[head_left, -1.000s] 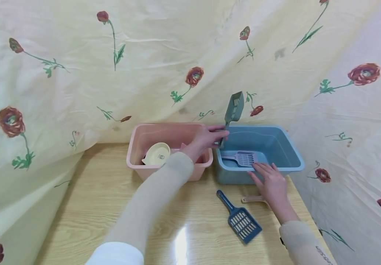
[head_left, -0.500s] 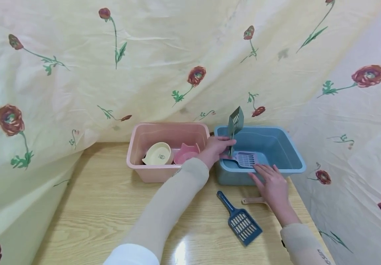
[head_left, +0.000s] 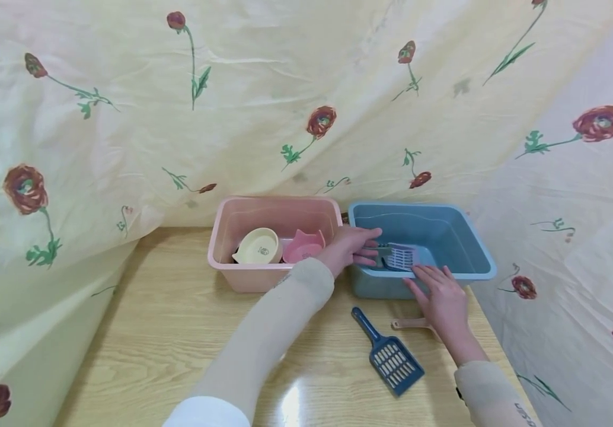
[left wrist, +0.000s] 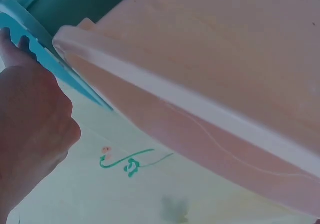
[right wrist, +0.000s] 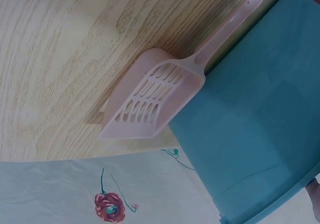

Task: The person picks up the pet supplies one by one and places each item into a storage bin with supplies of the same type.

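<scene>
My left hand (head_left: 350, 248) reaches over the near left corner of the blue bin (head_left: 447, 276), its fingers extended and spread. Just by its fingertips, inside the bin, lies a dark green slotted litter scoop (head_left: 384, 251), partly hidden by the hand. A lilac litter scoop (head_left: 402, 257) lies beside it on the bin floor. My right hand (head_left: 443, 299) rests on the bin's front rim with its fingers fairly straight. Below that hand, a pale pink litter scoop (right wrist: 162, 91) lies on the table against the bin, mostly covered in the head view.
A navy litter scoop (head_left: 395, 362) lies on the wooden table (head_left: 178, 332) in front of the bin. Left of the blue bin stands a pink bin (head_left: 253, 273) holding a cream bowl (head_left: 259, 247) and a pink cat-eared bowl (head_left: 303, 246). A flowered curtain (head_left: 248, 118) hangs behind.
My left hand has brought the upright green scoop from between the bins into the blue bin, laid it down and loosened its fingers. The right hand stays on the rim.
</scene>
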`<state>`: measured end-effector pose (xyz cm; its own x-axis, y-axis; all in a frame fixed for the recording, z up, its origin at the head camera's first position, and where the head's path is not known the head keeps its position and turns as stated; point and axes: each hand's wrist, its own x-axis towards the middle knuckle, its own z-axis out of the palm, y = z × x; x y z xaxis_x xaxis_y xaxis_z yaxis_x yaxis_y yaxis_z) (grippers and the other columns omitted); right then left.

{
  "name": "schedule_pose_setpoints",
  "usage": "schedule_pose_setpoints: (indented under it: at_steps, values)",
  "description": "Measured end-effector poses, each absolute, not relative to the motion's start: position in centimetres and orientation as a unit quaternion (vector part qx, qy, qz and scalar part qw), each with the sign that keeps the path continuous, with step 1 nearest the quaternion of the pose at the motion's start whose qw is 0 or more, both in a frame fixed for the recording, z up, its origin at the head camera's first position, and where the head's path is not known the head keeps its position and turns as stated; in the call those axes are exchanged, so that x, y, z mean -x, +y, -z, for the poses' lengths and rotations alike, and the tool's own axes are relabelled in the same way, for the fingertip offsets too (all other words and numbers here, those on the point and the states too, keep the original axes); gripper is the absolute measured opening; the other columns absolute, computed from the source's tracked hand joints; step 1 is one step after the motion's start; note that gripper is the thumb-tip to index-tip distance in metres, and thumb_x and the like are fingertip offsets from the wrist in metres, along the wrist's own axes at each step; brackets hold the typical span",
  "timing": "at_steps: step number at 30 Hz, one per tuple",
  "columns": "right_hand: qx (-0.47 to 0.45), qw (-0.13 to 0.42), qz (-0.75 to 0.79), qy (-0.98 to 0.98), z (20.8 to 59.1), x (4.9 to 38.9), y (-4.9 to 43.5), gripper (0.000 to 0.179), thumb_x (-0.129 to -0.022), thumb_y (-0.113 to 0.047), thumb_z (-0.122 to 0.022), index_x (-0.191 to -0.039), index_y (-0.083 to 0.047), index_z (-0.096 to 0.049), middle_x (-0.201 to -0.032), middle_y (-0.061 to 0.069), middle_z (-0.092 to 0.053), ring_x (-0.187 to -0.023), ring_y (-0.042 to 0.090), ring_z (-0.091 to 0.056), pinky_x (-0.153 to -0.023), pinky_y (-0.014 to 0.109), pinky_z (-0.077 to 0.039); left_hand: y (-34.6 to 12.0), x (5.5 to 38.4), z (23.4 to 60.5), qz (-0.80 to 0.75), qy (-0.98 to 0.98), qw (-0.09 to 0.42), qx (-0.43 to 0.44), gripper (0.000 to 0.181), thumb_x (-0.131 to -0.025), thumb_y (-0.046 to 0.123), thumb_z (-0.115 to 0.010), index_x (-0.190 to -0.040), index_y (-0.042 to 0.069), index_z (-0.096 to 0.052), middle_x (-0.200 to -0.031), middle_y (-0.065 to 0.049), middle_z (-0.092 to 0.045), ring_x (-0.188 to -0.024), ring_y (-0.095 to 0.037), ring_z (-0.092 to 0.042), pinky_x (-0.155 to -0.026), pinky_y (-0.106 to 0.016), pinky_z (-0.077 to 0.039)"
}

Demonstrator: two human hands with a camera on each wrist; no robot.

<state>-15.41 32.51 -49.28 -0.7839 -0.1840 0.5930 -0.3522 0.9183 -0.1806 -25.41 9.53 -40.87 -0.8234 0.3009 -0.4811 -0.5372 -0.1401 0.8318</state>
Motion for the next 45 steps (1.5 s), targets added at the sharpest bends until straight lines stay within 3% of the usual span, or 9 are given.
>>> schedule_pose_setpoints:
  at_steps: [5,10,13,18,25,26,32,38,45]
  values:
    - [-0.135,0.282,-0.140,-0.940,49.3,15.3,32.5,0.083,-0.101,-0.069,-0.038,-0.125,0.000,-0.077,-0.120,0.024,-0.076,-0.113,0.045,-0.073,-0.114,0.066,-0.044,8.6,25.3,40.6,-0.740,0.605,0.281,0.085,0.053,-0.100,0.028,-0.077,-0.143,0.000,-0.063,-0.136,-0.024,-0.070,-0.117,-0.036,-0.074,-0.084,-0.043,-0.066]
    - [-0.132,0.276,-0.140,-0.942,49.2,15.3,32.2,0.049,-0.096,-0.038,-0.079,-0.126,0.000,-0.076,-0.121,0.024,-0.076,-0.114,0.045,-0.073,-0.115,0.066,-0.043,7.2,24.6,39.5,-0.711,0.644,0.272,0.076,0.048,-0.095,0.038,-0.082,-0.134,0.011,-0.071,-0.131,-0.015,-0.074,-0.111,-0.032,-0.076,-0.097,-0.044,-0.062]
    - [-0.129,0.275,-0.140,-0.942,49.0,15.3,32.1,0.046,-0.086,-0.020,-0.089,-0.126,0.001,-0.076,-0.120,0.025,-0.076,-0.114,0.046,-0.072,-0.116,0.065,-0.042,6.2,24.1,38.6,-0.666,0.699,0.256,0.051,0.045,-0.093,0.045,-0.083,-0.130,0.020,-0.074,-0.127,-0.010,-0.076,-0.108,-0.032,-0.076,-0.101,-0.045,-0.060]
    - [-0.126,0.274,-0.142,-0.943,48.9,15.3,32.1,0.045,-0.087,-0.020,-0.089,-0.125,0.001,-0.076,-0.120,0.025,-0.076,-0.114,0.047,-0.072,-0.117,0.065,-0.041,4.2,23.6,37.3,-0.558,0.803,0.203,-0.039,0.051,-0.096,0.047,-0.079,-0.143,0.028,-0.070,-0.125,-0.003,-0.075,-0.105,-0.035,-0.074,-0.084,-0.039,-0.061]
    - [-0.131,0.275,-0.149,-0.941,49.2,15.3,32.3,0.043,-0.093,-0.028,-0.084,-0.125,0.000,-0.077,-0.120,0.025,-0.076,-0.114,0.046,-0.072,-0.118,0.063,-0.041,-0.4,22.5,37.5,-0.404,0.894,0.076,-0.177,0.048,-0.099,0.044,-0.075,-0.141,0.022,-0.072,-0.122,0.003,-0.077,-0.104,-0.012,-0.068,-0.099,-0.036,-0.057]
    - [-0.132,0.278,-0.149,-0.940,49.3,15.3,32.3,0.043,-0.093,-0.028,-0.084,-0.125,0.000,-0.077,-0.120,0.024,-0.076,-0.114,0.046,-0.073,-0.117,0.064,-0.042,-1.2,22.2,37.7,-0.386,0.901,0.057,-0.192,0.047,-0.100,0.043,-0.075,-0.141,0.022,-0.072,-0.120,0.001,-0.077,-0.102,-0.013,-0.068,-0.091,-0.033,-0.059]
    - [-0.139,0.285,-0.147,-0.937,49.3,15.4,32.4,0.044,-0.087,-0.020,-0.089,-0.123,0.001,-0.077,-0.118,0.024,-0.077,-0.112,0.045,-0.073,-0.114,0.065,-0.044,-6.3,20.2,39.2,-0.283,0.928,-0.039,-0.237,0.038,-0.100,0.042,-0.073,-0.135,0.027,-0.075,-0.122,0.006,-0.078,-0.108,-0.016,-0.073,-0.091,-0.036,-0.059]
    - [-0.137,0.285,-0.147,-0.937,49.0,15.3,32.2,0.048,-0.081,-0.015,-0.092,-0.124,0.001,-0.077,-0.119,0.025,-0.076,-0.112,0.046,-0.073,-0.118,0.063,-0.041,-11.3,18.4,41.4,-0.184,0.948,-0.124,-0.227,0.049,-0.095,0.036,-0.080,-0.139,0.015,-0.073,-0.132,-0.008,-0.076,-0.118,-0.030,-0.074,-0.083,-0.049,-0.063]
    - [-0.145,0.294,-0.149,-0.933,49.3,15.5,32.4,0.045,-0.093,-0.031,-0.084,-0.123,0.001,-0.077,-0.119,0.025,-0.076,-0.111,0.046,-0.073,-0.116,0.063,-0.042,-15.2,17.0,43.9,-0.107,0.957,-0.183,-0.200,0.057,-0.093,0.042,-0.082,-0.141,0.013,-0.071,-0.147,-0.015,-0.066,-0.136,-0.036,-0.063,-0.109,-0.061,-0.052]
